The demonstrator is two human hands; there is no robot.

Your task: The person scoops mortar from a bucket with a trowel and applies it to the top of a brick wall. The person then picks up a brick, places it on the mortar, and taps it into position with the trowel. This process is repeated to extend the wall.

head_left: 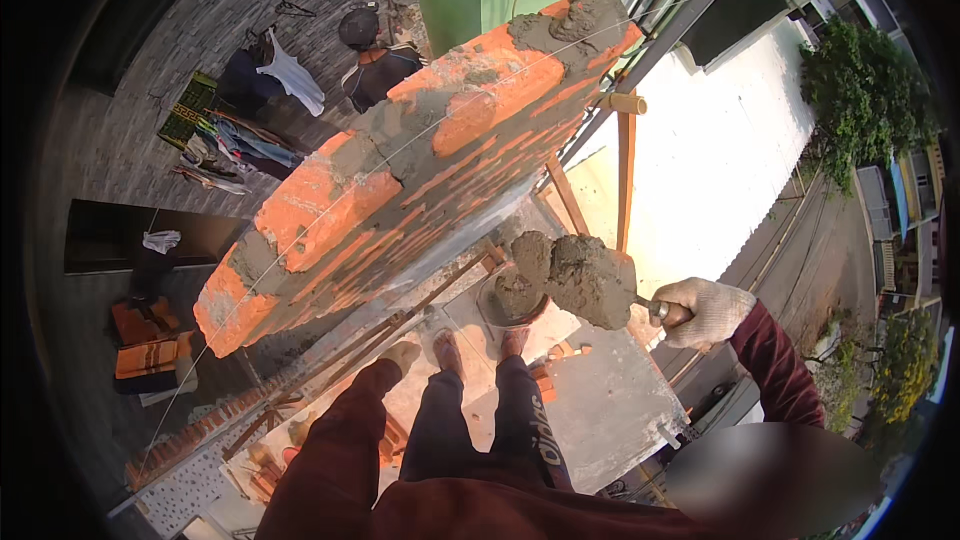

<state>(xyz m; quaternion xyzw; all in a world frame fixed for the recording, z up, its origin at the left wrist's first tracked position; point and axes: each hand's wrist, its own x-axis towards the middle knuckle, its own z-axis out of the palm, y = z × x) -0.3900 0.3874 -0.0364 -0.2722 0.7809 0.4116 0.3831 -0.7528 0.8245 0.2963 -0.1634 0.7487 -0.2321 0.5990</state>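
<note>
Here, your knit-gloved right hand [705, 310] grips the trowel [674, 314] by its brown handle, right of the rough orange brick wall [400, 165]. Its long axis runs leftward, blade tilting slightly up-frame under lumpy grey mortar [590, 285]. Your left hand's [402, 353] fingers, I can't tell.

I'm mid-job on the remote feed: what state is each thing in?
Trowel: held, blade loaded
Mortar: heaped on the blade, looks wet
Right hand: gloved, closed around the handle
Left hand: hanging low, grip unclear
Brick wall: unplastered, top patchily covered
String: looks taut
Bucket: partly hidden, contents grey
</note>
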